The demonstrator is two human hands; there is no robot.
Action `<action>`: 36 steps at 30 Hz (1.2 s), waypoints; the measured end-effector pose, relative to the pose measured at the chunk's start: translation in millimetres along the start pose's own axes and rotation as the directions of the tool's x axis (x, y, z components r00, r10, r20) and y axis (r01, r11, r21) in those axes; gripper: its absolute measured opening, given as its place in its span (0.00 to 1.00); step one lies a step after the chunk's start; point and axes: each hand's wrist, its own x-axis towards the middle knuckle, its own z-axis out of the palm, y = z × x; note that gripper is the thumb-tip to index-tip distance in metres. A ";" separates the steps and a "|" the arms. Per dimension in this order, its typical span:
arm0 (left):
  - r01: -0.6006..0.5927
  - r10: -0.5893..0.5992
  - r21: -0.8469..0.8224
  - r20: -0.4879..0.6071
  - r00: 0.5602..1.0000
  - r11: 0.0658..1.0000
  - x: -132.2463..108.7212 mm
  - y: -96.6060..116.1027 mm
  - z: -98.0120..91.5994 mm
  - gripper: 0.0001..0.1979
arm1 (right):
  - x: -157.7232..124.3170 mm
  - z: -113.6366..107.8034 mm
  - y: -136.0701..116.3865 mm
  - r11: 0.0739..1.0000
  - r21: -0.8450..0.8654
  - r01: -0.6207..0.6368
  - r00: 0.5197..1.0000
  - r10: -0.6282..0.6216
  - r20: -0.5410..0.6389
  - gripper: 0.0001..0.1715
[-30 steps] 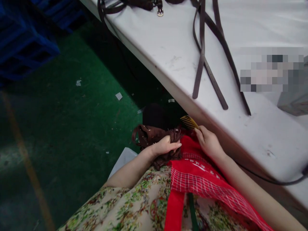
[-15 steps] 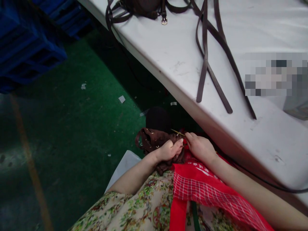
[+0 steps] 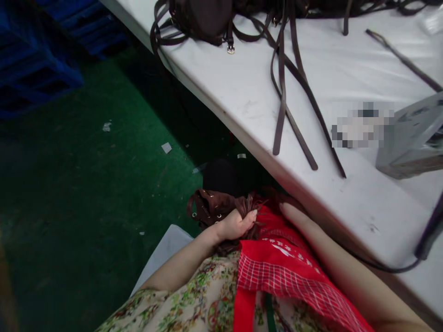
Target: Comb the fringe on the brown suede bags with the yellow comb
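Observation:
My left hand (image 3: 237, 224) is closed around a bunch of brown fringe on a brown leather piece (image 3: 207, 208) with metal eyelets, held on my lap just under the table edge. My right hand (image 3: 293, 216) lies beside it on the red apron (image 3: 277, 265), close to the fringe; it is blurred and its fingers do not show clearly. No comb is visible in it now.
The white table (image 3: 346, 69) runs along the right, carrying long brown straps (image 3: 285, 106), a brown bag (image 3: 204, 18) at the far end and a grey box (image 3: 408, 143). A black cable (image 3: 427, 235) hangs off the edge. Green floor (image 3: 86, 184) and blue pallets (image 3: 34, 69) lie left.
A second ago my right hand held a yellow comb at the fringe; it drew the comb in, and now the comb is out of sight. My left hand kept its grip.

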 end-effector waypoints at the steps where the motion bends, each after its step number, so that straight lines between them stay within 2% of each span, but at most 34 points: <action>1: 0.018 -0.018 -0.010 0.001 1.000 1.000 0.2 -0.5 -0.6 0.25 | -2.6 -4.6 0.8 1.000 0.010 0.004 1.000 -0.004 -0.002 0.25; 4: 0.046 -0.045 -0.030 0.018 0.999 0.999 3.2 -3.7 -2.1 0.24 | -17.4 -21.4 -10.0 0.992 0.099 0.075 0.995 -0.067 -0.077 0.22; 7: 0.042 -0.041 -0.068 0.010 0.999 0.997 6.1 -6.4 -1.8 0.22 | -36.4 -38.4 -33.2 0.965 0.166 0.203 0.975 -0.183 -0.129 0.20; 10: 0.071 -0.071 -0.120 0.003 0.997 0.990 6.5 -6.3 -0.3 0.19 | -49.3 -45.8 -54.2 0.950 0.090 0.299 0.954 -0.294 -0.065 0.20; 13: 0.061 -0.063 -0.134 -0.015 0.998 0.989 5.6 -3.1 0.5 0.16 | -52.6 -41.5 -64.8 0.937 -0.085 0.340 0.940 -0.340 0.008 0.19; 17: 0.011 -0.014 -0.112 -0.024 1.000 0.994 5.5 1.5 -0.3 0.17 | -47.5 -29.7 -64.6 0.902 -0.286 0.324 0.946 -0.317 0.072 0.18; 22: -0.040 0.038 -0.068 -0.036 0.999 0.997 7.8 -0.6 -1.3 0.18 | -32.2 -21.1 -54.1 0.881 -0.421 0.216 0.976 -0.212 0.057 0.17; 26: -0.034 0.036 0.028 -0.057 0.998 0.999 9.7 -3.1 -1.8 0.17 | -19.2 -20.1 -51.6 0.902 -0.408 0.141 0.990 -0.122 0.073 0.16; 30: -0.092 0.103 0.194 -0.046 0.994 0.977 10.5 -1.0 -3.5 0.16 | -13.2 -16.4 -50.6 0.895 -0.432 0.112 0.992 -0.078 0.095 0.17; 33: -0.155 0.169 0.369 -0.005 0.986 0.916 9.8 1.8 -2.3 0.16 | -8.3 -10.0 -41.6 0.929 -0.362 0.082 0.995 -0.054 0.086 0.18; 36: -0.207 0.183 0.561 0.100 0.978 0.801 6.1 3.0 2.8 0.13 | 1.0 -5.2 -23.9 0.977 -0.214 -0.016 0.997 0.033 0.076 0.21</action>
